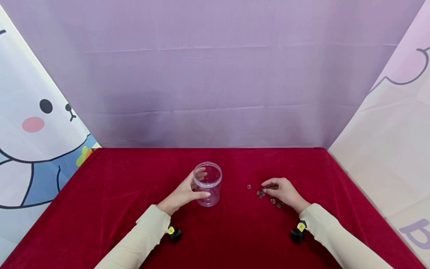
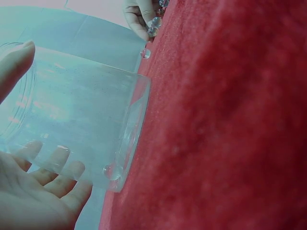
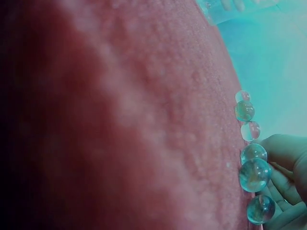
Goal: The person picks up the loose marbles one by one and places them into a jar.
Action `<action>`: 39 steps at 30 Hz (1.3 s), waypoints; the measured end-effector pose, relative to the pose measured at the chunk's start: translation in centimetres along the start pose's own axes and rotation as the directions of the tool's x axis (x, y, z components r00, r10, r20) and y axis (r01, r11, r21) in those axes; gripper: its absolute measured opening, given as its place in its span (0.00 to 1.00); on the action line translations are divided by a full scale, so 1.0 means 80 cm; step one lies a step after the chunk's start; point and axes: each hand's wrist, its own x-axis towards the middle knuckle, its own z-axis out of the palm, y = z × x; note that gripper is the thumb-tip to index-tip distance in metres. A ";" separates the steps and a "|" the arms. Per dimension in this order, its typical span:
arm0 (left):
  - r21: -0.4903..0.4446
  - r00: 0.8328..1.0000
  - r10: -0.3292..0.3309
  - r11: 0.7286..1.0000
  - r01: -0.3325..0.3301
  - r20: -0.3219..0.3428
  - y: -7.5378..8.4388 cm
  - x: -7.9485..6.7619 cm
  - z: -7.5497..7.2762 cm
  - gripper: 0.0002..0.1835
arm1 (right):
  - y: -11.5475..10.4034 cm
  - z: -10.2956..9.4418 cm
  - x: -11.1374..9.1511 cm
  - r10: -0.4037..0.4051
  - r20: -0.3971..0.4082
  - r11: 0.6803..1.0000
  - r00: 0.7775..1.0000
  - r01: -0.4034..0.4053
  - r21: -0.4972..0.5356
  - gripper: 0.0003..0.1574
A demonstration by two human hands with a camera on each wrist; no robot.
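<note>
A clear plastic jar [image 1: 213, 194] with no lid stands upright on the red cloth. My left hand [image 1: 183, 193] grips it from the left, thumb in front and fingers around the far side. Near its base, a clear marble [image 2: 112, 171] shows through the wall in the left wrist view. To the right of the jar lies a loose group of clear glass marbles [image 1: 273, 201]. Over that group, my right hand [image 1: 283, 189] pinches a marble [image 1: 263, 188] between thumb and forefinger. In the right wrist view, nearer marbles [image 3: 255, 175] partly hide the fingertips.
One marble [image 1: 249, 186] lies apart, between the jar and the group. Red velvety cloth [image 1: 134, 175] covers the table. A purple curtain [image 1: 215, 82] hangs behind its far edge, and printed sheets [image 1: 33, 179] flank both sides.
</note>
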 end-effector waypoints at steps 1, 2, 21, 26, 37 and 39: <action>-0.003 1.000 -0.001 1.000 0.001 -0.001 0.001 0.000 0.000 0.44 | 0.000 0.000 0.000 -0.002 0.002 1.000 1.000 0.002 -0.004 0.13; -0.006 1.000 -0.001 1.000 0.001 -0.001 0.001 0.000 0.000 0.44 | -0.007 -0.001 -0.002 -0.002 0.006 1.000 1.000 0.002 -0.009 0.13; -0.016 1.000 -0.002 1.000 0.002 0.007 0.000 0.001 -0.002 0.45 | -0.002 -0.001 0.002 0.027 -0.004 0.999 1.000 -0.027 -0.024 0.13; -0.012 1.000 -0.004 1.000 0.004 0.004 -0.001 0.000 -0.001 0.45 | -0.003 0.000 0.001 0.036 -0.004 0.999 0.999 -0.037 -0.012 0.13; -0.008 1.000 0.002 1.000 -0.002 0.000 -0.004 0.001 -0.002 0.44 | 0.003 0.001 0.001 0.062 -0.013 0.998 0.998 -0.062 0.002 0.12; -0.011 1.000 0.002 1.000 -0.002 0.001 -0.004 0.001 -0.001 0.45 | 0.004 0.001 0.001 0.066 -0.021 0.998 0.998 -0.066 0.001 0.11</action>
